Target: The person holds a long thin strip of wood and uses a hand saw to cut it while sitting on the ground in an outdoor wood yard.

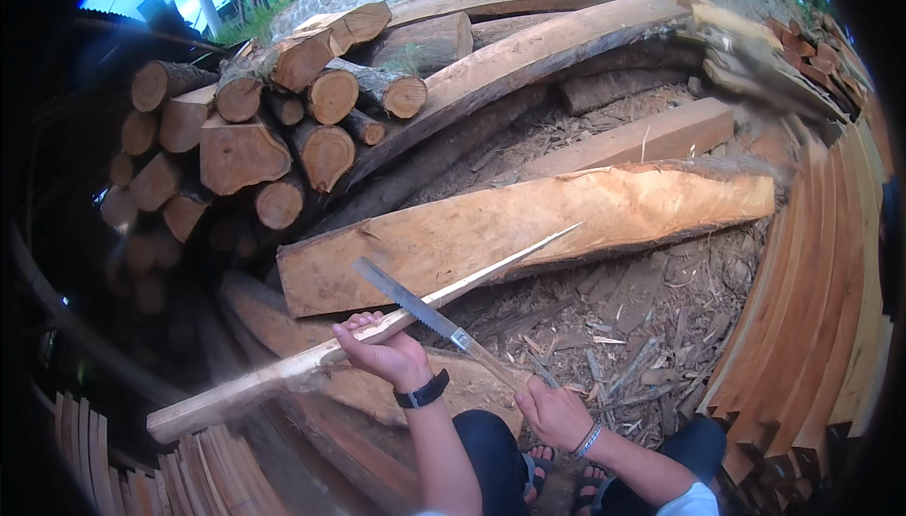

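Observation:
My left hand, with a dark band on its wrist, is closed palm-up round a long pale wooden stick. The stick runs from the lower left up to a thin tapered point at the upper right. In my right hand is the wooden handle of a hand saw. Its toothed metal blade crosses the stick just right of my left hand; whether it touches the wood I cannot tell. Behind both lies a thick sawn timber slab with bark along its lower edge.
Cut logs are stacked at the upper left. Long curved beams lie behind the slab. Stacked planks line the right side, and more thin boards stand at the lower left. Wood chips litter the ground before my sandalled feet.

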`<state>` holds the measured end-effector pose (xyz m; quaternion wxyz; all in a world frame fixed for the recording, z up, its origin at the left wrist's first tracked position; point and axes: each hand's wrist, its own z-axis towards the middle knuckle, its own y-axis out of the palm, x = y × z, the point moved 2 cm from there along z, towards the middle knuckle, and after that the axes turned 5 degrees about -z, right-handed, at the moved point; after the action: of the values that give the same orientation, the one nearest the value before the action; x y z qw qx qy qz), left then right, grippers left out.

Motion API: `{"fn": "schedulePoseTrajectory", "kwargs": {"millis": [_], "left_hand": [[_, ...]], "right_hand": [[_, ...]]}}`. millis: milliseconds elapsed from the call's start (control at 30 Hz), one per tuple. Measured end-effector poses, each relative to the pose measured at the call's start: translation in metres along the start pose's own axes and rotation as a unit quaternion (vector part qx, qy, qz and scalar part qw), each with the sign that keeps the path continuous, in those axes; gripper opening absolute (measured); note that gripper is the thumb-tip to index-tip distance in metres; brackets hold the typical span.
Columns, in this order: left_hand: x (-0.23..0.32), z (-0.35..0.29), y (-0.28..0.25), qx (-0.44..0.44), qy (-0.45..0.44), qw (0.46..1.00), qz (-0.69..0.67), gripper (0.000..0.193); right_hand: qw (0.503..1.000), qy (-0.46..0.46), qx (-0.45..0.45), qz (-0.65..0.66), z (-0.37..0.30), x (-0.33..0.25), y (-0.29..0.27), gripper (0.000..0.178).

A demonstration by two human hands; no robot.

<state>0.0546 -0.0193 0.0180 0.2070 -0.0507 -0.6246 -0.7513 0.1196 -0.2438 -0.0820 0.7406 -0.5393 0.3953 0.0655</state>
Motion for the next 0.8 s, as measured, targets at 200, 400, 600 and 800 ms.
{"fn": "schedulePoseTrajectory", "kwargs": {"millis": [200, 400, 600, 800], "left_hand": [[0.002, -0.002, -0.001, 0.065, 0.034, 0.995, 0.069, 0.036], [0.001, -0.010, 0.005, 0.097, 0.034, 0.992, 0.073, 0.038], [0.001, -0.012, 0.006, 0.094, 0.031, 0.991, 0.087, 0.045], [-0.001, -0.004, -0.004, 0.065, 0.004, 0.996, 0.068, 0.081]], "right_hand": [[0.998, 0.061, 0.022, -0.007, 0.010, 0.016, -0.004, 0.042], [0.998, 0.051, 0.015, -0.012, 0.008, 0.013, 0.001, 0.041], [0.999, 0.033, -0.010, -0.014, 0.003, 0.011, 0.005, 0.042], [0.997, 0.074, -0.001, 0.025, 0.008, 0.017, -0.004, 0.044]]}}
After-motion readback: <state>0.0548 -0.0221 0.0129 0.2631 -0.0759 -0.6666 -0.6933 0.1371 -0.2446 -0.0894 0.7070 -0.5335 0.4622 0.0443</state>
